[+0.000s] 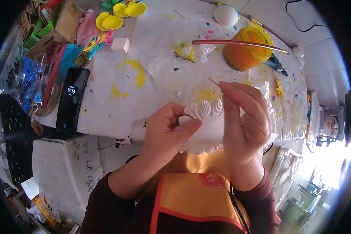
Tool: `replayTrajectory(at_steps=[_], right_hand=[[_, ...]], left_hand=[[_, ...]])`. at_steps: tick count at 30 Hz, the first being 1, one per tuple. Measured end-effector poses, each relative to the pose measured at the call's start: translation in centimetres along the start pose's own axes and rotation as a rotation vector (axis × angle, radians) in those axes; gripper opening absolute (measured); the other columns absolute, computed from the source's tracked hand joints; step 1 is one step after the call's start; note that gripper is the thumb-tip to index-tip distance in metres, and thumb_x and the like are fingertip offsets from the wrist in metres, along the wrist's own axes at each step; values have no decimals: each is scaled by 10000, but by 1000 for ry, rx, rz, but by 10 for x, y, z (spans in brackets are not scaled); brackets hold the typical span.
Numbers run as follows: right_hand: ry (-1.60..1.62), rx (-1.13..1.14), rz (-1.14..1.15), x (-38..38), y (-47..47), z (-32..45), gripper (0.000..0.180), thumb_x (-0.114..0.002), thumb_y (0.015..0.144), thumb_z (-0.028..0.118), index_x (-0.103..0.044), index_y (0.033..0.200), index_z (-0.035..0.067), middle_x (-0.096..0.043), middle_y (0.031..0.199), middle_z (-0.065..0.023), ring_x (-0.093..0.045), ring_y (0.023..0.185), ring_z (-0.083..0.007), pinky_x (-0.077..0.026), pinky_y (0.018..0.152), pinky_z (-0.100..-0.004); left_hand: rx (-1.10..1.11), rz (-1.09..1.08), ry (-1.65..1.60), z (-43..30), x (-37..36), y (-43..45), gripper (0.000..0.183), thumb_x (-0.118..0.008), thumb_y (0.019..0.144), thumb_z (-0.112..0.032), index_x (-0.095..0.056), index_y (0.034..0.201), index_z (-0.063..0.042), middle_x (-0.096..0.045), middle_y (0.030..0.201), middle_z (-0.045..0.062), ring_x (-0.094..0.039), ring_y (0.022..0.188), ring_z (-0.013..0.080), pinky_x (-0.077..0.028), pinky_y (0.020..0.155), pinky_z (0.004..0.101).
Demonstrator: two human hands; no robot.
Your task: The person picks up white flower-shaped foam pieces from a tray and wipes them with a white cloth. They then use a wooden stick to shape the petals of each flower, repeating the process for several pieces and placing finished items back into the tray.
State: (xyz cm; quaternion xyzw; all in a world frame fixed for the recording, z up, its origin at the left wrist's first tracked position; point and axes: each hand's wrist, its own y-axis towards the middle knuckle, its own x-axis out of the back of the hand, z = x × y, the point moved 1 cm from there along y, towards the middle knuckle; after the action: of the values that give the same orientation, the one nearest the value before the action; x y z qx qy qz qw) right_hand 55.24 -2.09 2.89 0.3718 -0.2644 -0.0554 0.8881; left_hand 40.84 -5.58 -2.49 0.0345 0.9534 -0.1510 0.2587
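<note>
A white flower-shaped piece with ribbed, scalloped petals [209, 131] is pinched at its left edge between the thumb and fingers of my left hand [171, 127]. My right hand [245, 117] grips a thin wooden stick [213, 82] between thumb and fingertips. The stick's pointed end reaches up and left above the flower piece, apart from it. Part of the piece's right side is hidden behind my right hand. Both hands are over the table's front edge, above an orange apron [190, 190] with red trim.
An orange-yellow paint jar [237, 55] carries a red-handled paintbrush [216, 42] across its top. A white rounded object [225, 15] lies at the back. On the left are a black phone [73, 99], a pale block [120, 45] and yellow flower-shaped dishes [109, 22]. Paint-stained sheeting [163, 79] covers the table.
</note>
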Motion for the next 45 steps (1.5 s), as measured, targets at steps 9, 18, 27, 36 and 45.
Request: replayTrajectory(at_steps=[9, 18, 27, 36, 45], right_hand=[[126, -135, 136, 28, -45, 4, 190, -610, 709, -109, -631, 874, -17, -642, 897, -149, -630, 811, -263, -516, 721, -327], [23, 122, 174, 7, -41, 3, 237, -669, 655, 5, -654, 891, 19, -632, 912, -105, -650, 823, -256, -555, 722, -330], [-39, 154, 207, 5, -40, 3, 266, -661, 650, 10, -653, 916, 13, -627, 920, -106, -650, 827, -255, -556, 714, -321], [-106, 319, 224, 1, -38, 2, 292, -642, 637, 44, -654, 926, 4, -627, 948, -111, -647, 837, -240, -557, 717, -318], [-49, 256, 251, 3, -30, 4, 295, -639, 631, 27, -655, 924, -1, -631, 940, -116, -633, 775, -230, -551, 716, -328]], left_hand=[[-3, -34, -47, -1, 2, 0, 226, -662, 816, -17, -534, 1002, -2, -618, 900, 60, -593, 800, 92, -500, 683, 236], [-75, -30, -37, 1, 1, 0, 201, -647, 826, -2, -523, 984, -4, -618, 890, 65, -589, 794, 89, -494, 702, 227], [-86, -18, -48, 0, 0, -2, 189, -646, 834, -13, -526, 978, 9, -628, 891, 78, -597, 783, 92, -499, 682, 226], [-106, -56, -10, 3, 1, -4, 190, -649, 824, 3, -533, 974, 7, -628, 885, 72, -595, 779, 87, -503, 685, 226], [-102, -40, 72, 3, -2, -8, 202, -660, 815, -1, -536, 975, 9, -626, 897, 78, -594, 787, 93, -504, 687, 225]])
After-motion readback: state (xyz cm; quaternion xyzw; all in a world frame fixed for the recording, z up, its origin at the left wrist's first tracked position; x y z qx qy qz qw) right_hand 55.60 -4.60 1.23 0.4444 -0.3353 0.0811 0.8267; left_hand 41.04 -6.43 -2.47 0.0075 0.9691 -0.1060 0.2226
